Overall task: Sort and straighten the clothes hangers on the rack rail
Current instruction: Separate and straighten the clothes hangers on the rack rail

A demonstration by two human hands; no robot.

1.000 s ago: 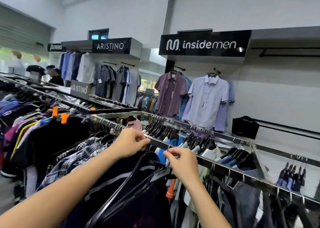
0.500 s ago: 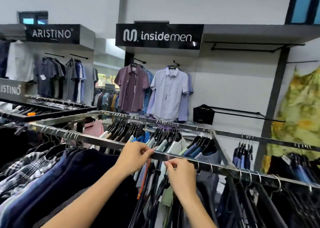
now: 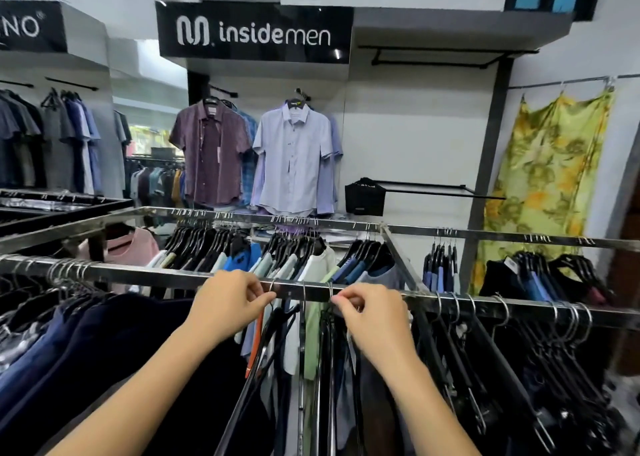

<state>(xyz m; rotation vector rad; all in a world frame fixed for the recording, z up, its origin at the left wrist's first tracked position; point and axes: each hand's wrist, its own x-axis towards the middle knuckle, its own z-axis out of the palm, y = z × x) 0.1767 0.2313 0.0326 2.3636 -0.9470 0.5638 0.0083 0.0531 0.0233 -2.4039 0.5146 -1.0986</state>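
Shop floor, steel rail (image 3: 145,275) up front. Left hand (image 3: 228,303) pinches one hanger hook (image 3: 273,287), right hand (image 3: 372,312) pinches another (image 3: 330,291). Mid-spacing; next, probably slide them evenly apart.

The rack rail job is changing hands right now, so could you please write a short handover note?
Left hand: pinching a hanger hook at the rail.
Right hand: pinching another hook further right.
Between them: one hook, spaced apart.
Done: cannot tell.
Left: hooks bunched at the far left and unevenly spaced on the right.
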